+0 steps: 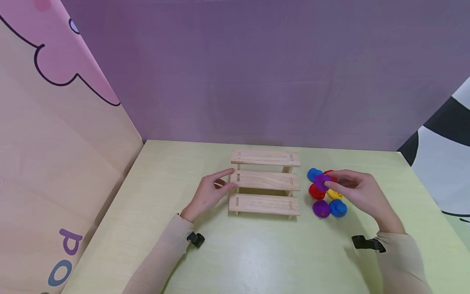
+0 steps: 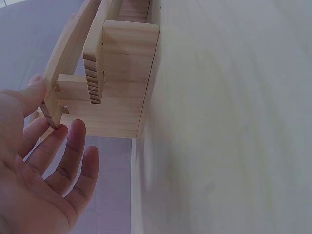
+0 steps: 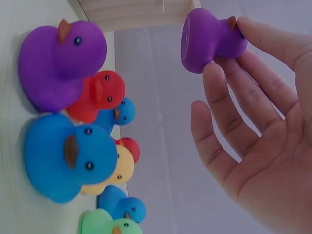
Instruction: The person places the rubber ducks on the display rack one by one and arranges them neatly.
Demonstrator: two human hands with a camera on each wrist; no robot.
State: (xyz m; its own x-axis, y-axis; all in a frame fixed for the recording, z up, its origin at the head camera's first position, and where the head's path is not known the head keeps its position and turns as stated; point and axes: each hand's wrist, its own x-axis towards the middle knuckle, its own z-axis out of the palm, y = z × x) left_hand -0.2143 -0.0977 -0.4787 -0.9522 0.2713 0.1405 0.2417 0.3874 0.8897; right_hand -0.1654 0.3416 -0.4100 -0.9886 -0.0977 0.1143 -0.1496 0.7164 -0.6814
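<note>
My right hand (image 1: pixel 361 194) pinches a purple rubber duck (image 3: pixel 209 41) between thumb and fingertips, held above the other ducks. In the right wrist view this duck is tipped on its side, its flat base facing left. At the middle of the table stands a three-step wooden display rack (image 1: pixel 265 179). My left hand (image 1: pixel 209 192) grips the left end of its middle step, thumb on one face and fingertips at the other, as the left wrist view shows. The remaining fingers spread loosely beside the rack.
Right of the rack, rubber ducks stand grouped: a purple duck (image 1: pixel 321 208), a blue duck (image 1: pixel 338 208), a red duck (image 1: pixel 316 191), a yellow duck (image 1: pixel 335 194) and several more, including a green duck (image 3: pixel 109 224). A purple panel (image 1: pixel 257 81) rises behind the table (image 1: pixel 235 253).
</note>
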